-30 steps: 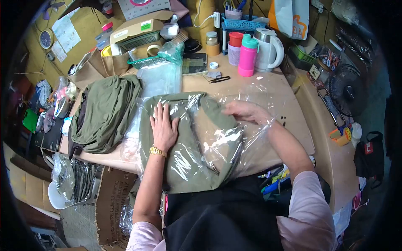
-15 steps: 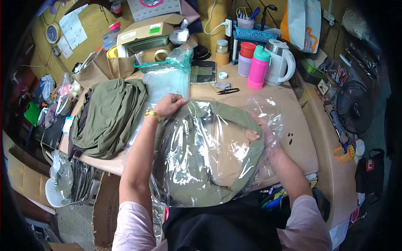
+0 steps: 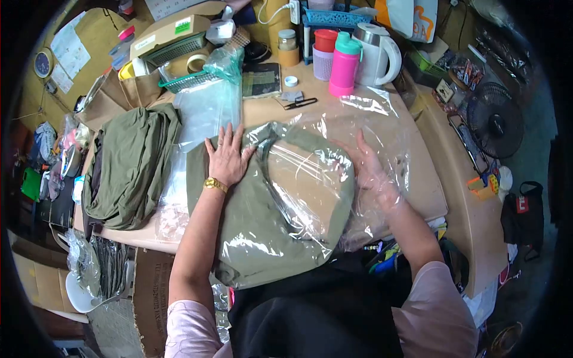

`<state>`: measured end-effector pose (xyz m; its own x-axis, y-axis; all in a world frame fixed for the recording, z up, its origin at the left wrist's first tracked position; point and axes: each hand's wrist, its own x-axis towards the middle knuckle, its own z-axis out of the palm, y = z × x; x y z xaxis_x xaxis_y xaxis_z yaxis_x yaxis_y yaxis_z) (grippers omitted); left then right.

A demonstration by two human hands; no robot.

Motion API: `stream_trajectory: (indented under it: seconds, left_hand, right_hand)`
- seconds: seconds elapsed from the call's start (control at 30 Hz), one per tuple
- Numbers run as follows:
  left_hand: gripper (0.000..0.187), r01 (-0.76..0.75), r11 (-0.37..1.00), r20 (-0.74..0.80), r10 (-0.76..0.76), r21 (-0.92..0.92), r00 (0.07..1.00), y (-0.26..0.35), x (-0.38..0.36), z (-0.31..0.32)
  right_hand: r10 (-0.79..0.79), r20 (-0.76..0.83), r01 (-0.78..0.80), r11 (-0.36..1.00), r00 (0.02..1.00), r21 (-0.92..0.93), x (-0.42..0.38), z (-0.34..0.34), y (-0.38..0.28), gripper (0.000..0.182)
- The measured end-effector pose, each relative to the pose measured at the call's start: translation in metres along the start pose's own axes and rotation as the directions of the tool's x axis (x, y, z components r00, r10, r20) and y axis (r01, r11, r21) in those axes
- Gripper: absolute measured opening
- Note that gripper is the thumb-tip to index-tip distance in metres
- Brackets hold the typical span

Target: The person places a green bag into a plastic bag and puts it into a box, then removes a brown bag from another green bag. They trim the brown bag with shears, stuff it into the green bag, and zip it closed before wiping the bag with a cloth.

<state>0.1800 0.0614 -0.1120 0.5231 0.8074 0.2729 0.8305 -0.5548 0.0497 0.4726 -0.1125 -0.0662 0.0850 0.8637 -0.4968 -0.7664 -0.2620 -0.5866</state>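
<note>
Already the olive garment [image 3: 262, 209] lies mostly inside the clear plastic bag [image 3: 334, 173]; left hand [image 3: 228, 156] and right hand [image 3: 371, 170] press flat, open, bag unsealed.

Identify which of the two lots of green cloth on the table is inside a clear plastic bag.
The green cloth under both hands, nearest the person: shiny plastic covers it. The heap on the left lies bare.
</note>
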Motion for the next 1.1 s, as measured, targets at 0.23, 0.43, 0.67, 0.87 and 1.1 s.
stream_trajectory:
  seconds: [0.23, 0.43, 0.67, 0.87, 1.1]
  left_hand:
    - [0.07, 0.0, 0.996, 0.006, 0.001, -0.086, 1.0, -0.003, 0.009, 0.003]
    - [0.072, -0.104, 0.994, -0.1, 0.102, -0.013, 0.99, 0.034, -0.037, -0.076]
    - [0.075, -0.058, 0.998, 0.047, 0.058, -0.001, 0.997, 0.019, -0.089, -0.019]
    - [0.071, -0.03, 0.999, 0.061, 0.032, -0.022, 0.998, 0.023, -0.091, -0.027]
    - [0.071, -0.021, 1.0, 0.026, 0.022, -0.012, 0.999, 0.027, -0.091, -0.022]
  right_hand:
    - [-0.223, 0.274, 0.297, 0.916, 0.936, -0.268, 0.003, -0.098, -0.019, 0.086]
    - [-0.296, 0.517, 0.552, 0.697, 0.803, -0.457, -0.116, -0.083, -0.034, 0.069]
    - [-0.46, -0.219, -0.054, 0.345, 0.86, -0.937, -0.139, -0.154, -0.044, 0.028]
    - [-0.211, 0.201, 0.277, 0.442, 0.957, -0.853, -0.165, -0.152, -0.001, 0.015]
    - [-0.979, -0.043, -0.11, 0.022, 0.2, -0.994, -0.188, -0.109, -0.058, 0.025]
